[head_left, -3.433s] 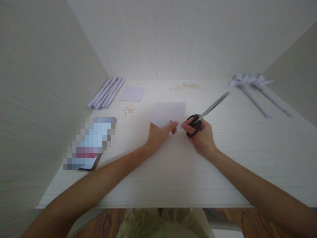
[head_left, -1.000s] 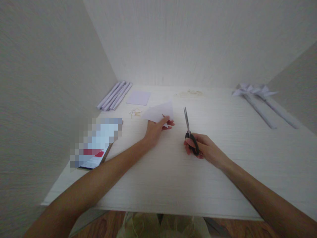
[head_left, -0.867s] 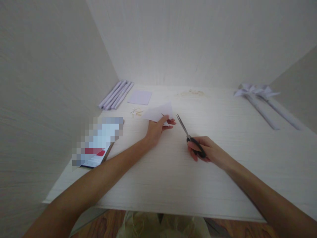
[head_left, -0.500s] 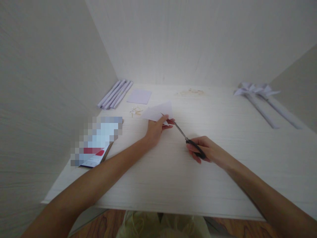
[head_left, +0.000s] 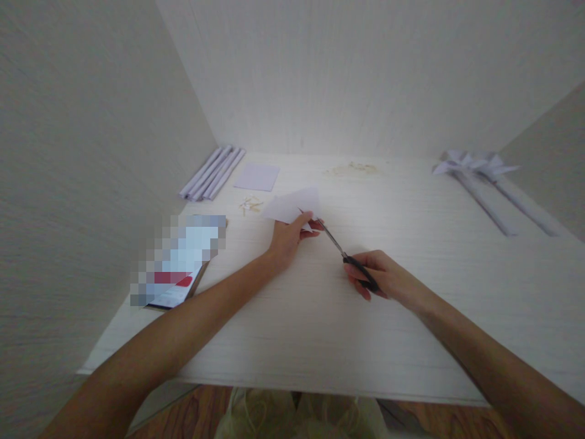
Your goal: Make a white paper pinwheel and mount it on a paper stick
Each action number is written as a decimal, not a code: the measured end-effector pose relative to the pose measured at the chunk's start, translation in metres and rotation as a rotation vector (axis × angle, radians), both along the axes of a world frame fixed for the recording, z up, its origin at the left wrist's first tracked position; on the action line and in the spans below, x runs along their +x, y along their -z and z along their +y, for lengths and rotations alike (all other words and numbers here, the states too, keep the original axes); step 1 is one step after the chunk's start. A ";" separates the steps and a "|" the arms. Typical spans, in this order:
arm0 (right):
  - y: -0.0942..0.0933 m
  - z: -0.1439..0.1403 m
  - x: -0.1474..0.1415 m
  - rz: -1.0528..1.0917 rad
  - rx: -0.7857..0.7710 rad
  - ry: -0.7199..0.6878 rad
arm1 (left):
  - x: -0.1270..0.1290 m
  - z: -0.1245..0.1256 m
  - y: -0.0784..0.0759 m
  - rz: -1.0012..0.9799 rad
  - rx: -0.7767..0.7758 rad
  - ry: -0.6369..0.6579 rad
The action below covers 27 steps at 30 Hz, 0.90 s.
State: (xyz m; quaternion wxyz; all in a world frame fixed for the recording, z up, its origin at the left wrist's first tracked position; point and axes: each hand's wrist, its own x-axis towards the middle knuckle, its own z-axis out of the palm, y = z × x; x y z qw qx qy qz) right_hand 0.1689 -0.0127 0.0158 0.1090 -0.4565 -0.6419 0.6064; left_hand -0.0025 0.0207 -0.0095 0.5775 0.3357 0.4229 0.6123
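Since a second ago, the black-handled scissors (head_left: 344, 256) have swung in beside the left hand (head_left: 287, 239). The right hand (head_left: 371, 274) grips their handles; the left pinches a paper sheet (head_left: 295, 203) over the tabletop (head_left: 297, 329). Clean cutting likely wants taut paper and fingertips clear of the blades. Count: one smartphone (head_left: 183, 262), one scissors, one held sheet, two frilly-topped paper tubes (head_left: 482, 204), one paper square (head_left: 256, 177), about four plain tubes (head_left: 210, 174), overlapping.

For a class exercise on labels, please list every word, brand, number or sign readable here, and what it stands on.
No text can be read.
Flat rectangular phone with a lit, pale-blue screen: mostly pixelated; any marks below are too blurred to read.
Black-handled metal scissors: no marking visible.
Pale thin paper sheet: no writing visible.
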 end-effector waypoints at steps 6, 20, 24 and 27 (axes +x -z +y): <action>0.000 -0.001 0.000 0.005 -0.003 -0.002 | 0.000 0.000 -0.001 -0.010 -0.001 -0.006; 0.003 0.000 0.000 0.018 -0.003 -0.002 | 0.000 0.000 0.000 0.002 0.002 0.002; 0.007 0.000 0.003 0.040 0.017 -0.012 | 0.000 0.000 -0.001 0.009 -0.011 -0.005; 0.013 0.001 0.004 0.067 0.030 -0.007 | 0.000 0.000 -0.001 0.010 -0.008 -0.008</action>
